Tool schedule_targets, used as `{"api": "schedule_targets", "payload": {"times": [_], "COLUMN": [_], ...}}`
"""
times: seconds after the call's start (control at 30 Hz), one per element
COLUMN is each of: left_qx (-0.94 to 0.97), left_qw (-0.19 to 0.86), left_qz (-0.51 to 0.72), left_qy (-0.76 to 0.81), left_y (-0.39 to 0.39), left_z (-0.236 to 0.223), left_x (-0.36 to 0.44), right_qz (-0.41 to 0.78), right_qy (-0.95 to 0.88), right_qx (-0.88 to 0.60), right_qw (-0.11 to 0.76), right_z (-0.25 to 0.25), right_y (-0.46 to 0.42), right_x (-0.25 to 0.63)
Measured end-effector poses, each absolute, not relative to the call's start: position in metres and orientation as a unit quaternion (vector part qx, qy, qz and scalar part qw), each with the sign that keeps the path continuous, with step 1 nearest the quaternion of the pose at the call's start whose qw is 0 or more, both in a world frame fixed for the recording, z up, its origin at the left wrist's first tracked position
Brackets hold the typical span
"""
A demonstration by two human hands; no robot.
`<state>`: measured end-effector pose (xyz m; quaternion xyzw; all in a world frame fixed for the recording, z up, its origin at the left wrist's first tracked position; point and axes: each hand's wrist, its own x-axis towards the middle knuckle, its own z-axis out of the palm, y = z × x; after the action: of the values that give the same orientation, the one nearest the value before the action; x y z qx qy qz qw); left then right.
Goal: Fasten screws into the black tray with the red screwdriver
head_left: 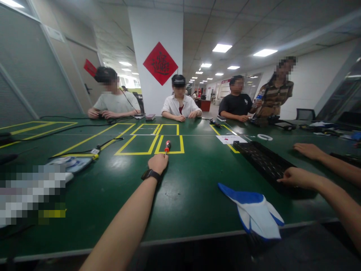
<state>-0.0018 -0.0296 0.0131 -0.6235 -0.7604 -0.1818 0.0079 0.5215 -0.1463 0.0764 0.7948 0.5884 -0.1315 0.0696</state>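
A screwdriver point(168, 145) with a red-and-black handle stands out beyond my left hand point(158, 163), which is closed around its shaft end. The handle points away from me, above a yellow-taped square on the green table point(194, 177). A dark band with a watch point(151, 174) circles my left wrist. My right hand does not show. A blue-and-white work glove point(258, 212) lies near the table's front edge, to the right of my left arm.
At the right, a co-worker's hands point(303, 177) are at a long black tray point(262, 160). Beyond it lie a paper sheet point(229, 139) and a white ring point(264, 137). Leftward, a packaged item point(75, 165) and cables rest on the table. Several people are across the table.
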Motion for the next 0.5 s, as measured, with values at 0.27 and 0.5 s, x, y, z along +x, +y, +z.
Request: {"api": "schedule_targets", "payload": {"times": [0.27, 0.5], "left_qx": [-0.618, -0.616], "left_qw": [0.004, 0.011], "left_qz": [-0.181, -0.183], "left_qy": [-0.765, -0.766], "left_y": [-0.029, -0.029], "left_z": [0.013, 0.013], "left_x": [-0.002, -0.002], "right_qz": [-0.237, -0.221], "right_qy": [0.533, 0.537], "right_qx": [0.809, 0.813], "right_qw": [0.069, 0.049], "right_z": [0.080, 0.079], "right_y": [-0.136, -0.134], "right_x": [0.515, 0.512]}}
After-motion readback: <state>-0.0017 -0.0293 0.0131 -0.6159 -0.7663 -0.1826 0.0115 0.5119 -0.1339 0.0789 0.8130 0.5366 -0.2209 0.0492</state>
